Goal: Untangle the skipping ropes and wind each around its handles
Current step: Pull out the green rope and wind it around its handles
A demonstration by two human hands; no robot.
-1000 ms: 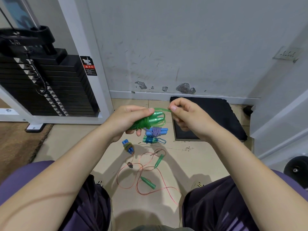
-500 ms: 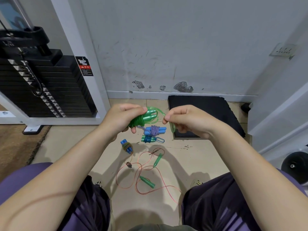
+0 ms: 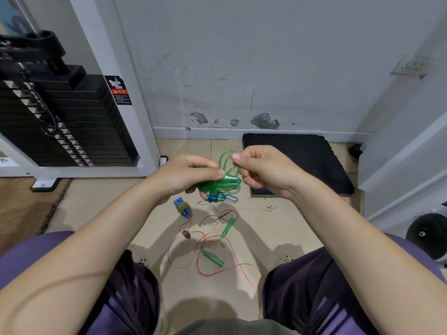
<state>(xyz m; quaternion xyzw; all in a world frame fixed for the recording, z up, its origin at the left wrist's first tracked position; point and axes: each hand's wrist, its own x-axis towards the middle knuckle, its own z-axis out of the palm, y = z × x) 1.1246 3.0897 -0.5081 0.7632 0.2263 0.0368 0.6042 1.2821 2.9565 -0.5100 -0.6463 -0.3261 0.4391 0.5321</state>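
My left hand [image 3: 186, 176] grips a pair of green handles [image 3: 223, 183] with green rope wound round them. My right hand [image 3: 261, 171] pinches a loose loop of that green rope [image 3: 223, 158] just above the handles. On the floor below lie a wound blue bundle with green handles [image 3: 216, 197], a wound bundle with blue handles [image 3: 183, 209], and a loose pink rope [image 3: 200, 252] with two green handles [image 3: 228, 227] [image 3: 212, 257] spread apart.
A black weight stack [image 3: 60, 124] in a white frame stands at the left. A black mat [image 3: 297, 163] lies against the wall at the right. A dumbbell end [image 3: 427, 234] sits at the far right. My knees flank the floor space.
My right hand has carried the green rope loop up and over the handles, closer to my left hand. The view has shifted, and a purple-white bundle seen earlier is now hidden behind my hands.
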